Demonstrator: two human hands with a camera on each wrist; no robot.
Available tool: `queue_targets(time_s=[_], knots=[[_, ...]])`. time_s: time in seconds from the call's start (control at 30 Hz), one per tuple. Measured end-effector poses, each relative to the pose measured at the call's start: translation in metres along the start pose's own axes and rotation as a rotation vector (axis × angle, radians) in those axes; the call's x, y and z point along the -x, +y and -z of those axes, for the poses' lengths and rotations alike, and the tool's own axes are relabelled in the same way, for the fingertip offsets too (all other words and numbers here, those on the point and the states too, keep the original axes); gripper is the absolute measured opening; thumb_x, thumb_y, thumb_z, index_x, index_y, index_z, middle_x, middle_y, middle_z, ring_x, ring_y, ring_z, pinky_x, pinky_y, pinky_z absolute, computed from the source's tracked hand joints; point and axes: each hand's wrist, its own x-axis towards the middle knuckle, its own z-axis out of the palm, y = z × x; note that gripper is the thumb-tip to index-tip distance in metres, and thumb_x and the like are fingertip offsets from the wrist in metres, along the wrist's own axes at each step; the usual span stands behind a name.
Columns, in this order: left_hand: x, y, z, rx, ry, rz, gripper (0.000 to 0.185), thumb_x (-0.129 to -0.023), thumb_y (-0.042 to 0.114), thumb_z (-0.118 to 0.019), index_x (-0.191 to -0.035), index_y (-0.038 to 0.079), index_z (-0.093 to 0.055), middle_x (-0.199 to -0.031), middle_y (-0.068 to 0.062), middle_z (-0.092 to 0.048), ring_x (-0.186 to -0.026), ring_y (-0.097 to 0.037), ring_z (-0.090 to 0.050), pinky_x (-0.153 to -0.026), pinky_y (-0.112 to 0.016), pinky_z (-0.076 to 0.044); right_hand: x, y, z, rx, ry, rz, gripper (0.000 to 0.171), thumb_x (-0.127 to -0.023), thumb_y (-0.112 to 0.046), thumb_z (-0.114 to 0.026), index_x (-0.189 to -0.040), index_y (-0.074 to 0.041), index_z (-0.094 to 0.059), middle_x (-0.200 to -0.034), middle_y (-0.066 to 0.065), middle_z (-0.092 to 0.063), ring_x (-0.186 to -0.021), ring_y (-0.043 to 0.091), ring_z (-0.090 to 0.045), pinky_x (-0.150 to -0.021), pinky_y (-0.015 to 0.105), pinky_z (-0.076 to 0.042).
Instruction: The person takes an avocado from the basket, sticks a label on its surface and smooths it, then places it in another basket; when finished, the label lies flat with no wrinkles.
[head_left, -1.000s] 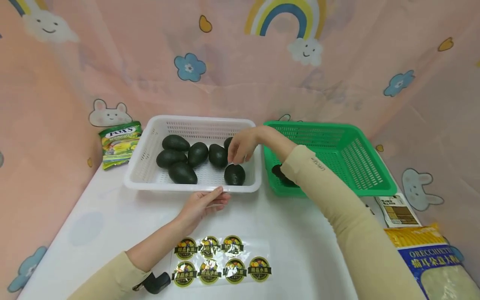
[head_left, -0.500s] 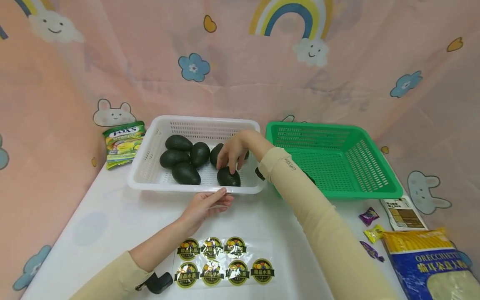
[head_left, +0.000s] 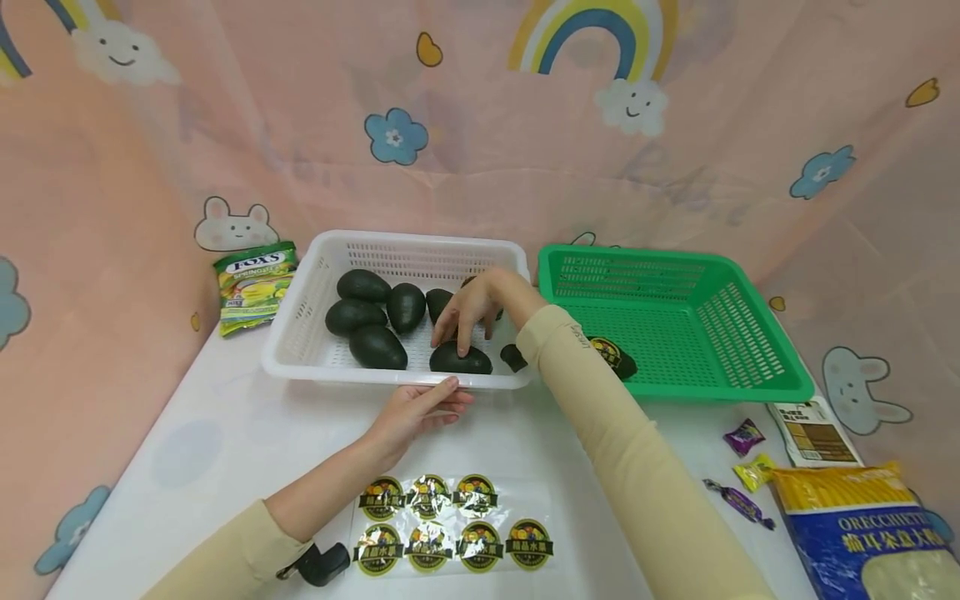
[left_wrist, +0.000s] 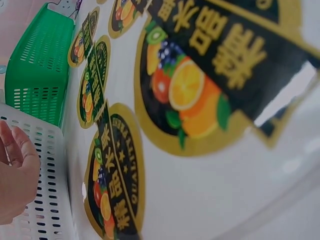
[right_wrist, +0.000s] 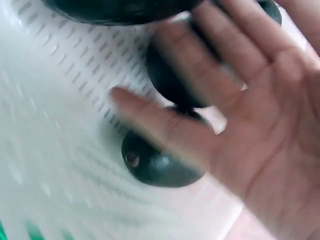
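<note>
The avocado [head_left: 461,359] nearest the front wall of the white basket [head_left: 300,329] lies on its side under the right hand [head_left: 471,310], whose fingers are spread and reach down onto its top; they touch it but do not yet curl round it, and the blurred right wrist view shows the same open palm over the dark fruit [right_wrist: 160,165]. The left hand [head_left: 416,410] rests on the table with relaxed fingers against the basket's front rim, holding nothing. Five or so other avocados [head_left: 377,347] sit unlabelled in the white basket, while a single avocado with a sticker [head_left: 613,355] lies in the green basket [head_left: 750,333]. A sticker sheet [head_left: 454,523] with seven fruit labels lies near the person. Judging from this, the work looks barely begun: one fruit labelled and moved across, the rest waiting, and the next one only just being reached for.
</note>
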Motion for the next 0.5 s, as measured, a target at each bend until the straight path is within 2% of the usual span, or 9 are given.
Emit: queue_targets(time_s=[0.2,0.4,0.5], knots=[[0.001,0.0,0.0,0.0,-0.01,-0.001,0.044,-0.097,0.034,-0.062,-0.117,-0.006,-0.065,-0.102,-0.006,-0.073,-0.103,-0.029,-0.065,-0.093,-0.042,-0.051,-0.01,0.001,-0.008,-0.011,-0.065,-0.047,0.065,-0.084,-0.008,-0.077,-0.14,-0.027,-0.051,-0.161,-0.001,-0.017,-0.145,0.016,-0.02,-0.096,0.046,-0.048],[0.001,0.001,-0.001,0.005,-0.006,0.012,0.049,-0.097,0.034,-0.062,-0.119,-0.01,-0.062,-0.1,-0.005,-0.073,-0.105,-0.031,-0.064,-0.095,-0.044,-0.049,-0.012,-0.001,-0.008,-0.002,-0.057,-0.057,0.062,-0.083,-0.01,-0.077,-0.137,-0.029,-0.053,-0.16,0.0,-0.019,-0.143,0.02,-0.025,-0.095,0.046,-0.048],[0.0,0.001,0.0,0.001,0.002,0.014,0.047,-0.097,0.033,-0.062,-0.117,-0.009,-0.063,-0.099,-0.005,-0.073,-0.104,-0.031,-0.064,-0.092,-0.04,-0.052,-0.007,-0.003,-0.006,0.015,-0.049,-0.017,0.063,-0.083,-0.012,-0.079,-0.138,-0.03,-0.053,-0.161,0.001,-0.018,-0.144,0.02,-0.023,-0.096,0.047,-0.047]])
